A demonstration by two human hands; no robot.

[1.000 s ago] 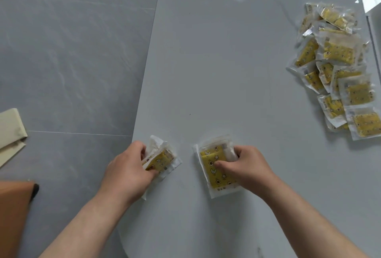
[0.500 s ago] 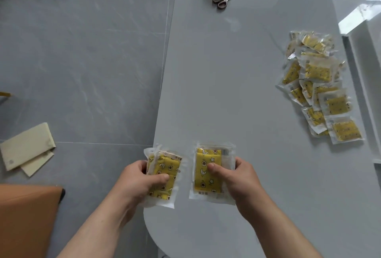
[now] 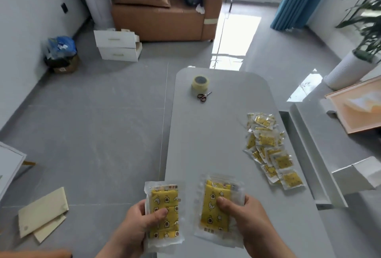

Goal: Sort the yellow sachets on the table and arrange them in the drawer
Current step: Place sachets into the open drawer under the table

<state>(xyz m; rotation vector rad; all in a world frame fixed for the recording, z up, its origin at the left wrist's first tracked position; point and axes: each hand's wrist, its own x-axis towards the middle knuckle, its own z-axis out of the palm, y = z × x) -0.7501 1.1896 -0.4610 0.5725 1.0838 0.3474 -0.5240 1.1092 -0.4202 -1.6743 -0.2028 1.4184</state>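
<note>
The left hand [image 3: 142,222] grips the left stack [image 3: 164,206] of yellow sachets, thumb curled across the printed front and fingers hidden behind it. The stack faces the camera just off the near left edge of the table [image 3: 206,134]. The right hand [image 3: 245,216] holds the right stack [image 3: 216,202] much the same way, thumb pressed on the yellow middle and fingers wrapped round the right edge, over the table's near end. The two stacks are just beside each other, not touching. How many sachets each holds I cannot tell, though the clear borders look layered.

The loose pile [image 3: 270,150] lies unsorted along the table's right side, well apart from both hands. A tape roll [image 3: 200,84] and scissors [image 3: 204,96] sit near the far end. Two white drawers [image 3: 117,46] stand stacked on the floor by the sofa, well apart from the table. Whether they are the destination is unclear.

The sachets look light, each a soft yellow pad sealed in slick clear film with wide, floppy margins. Stacked, they will likely slide over one another, so the sound hold is across the padded middle, thumb against fingers, not by the limp borders
</note>
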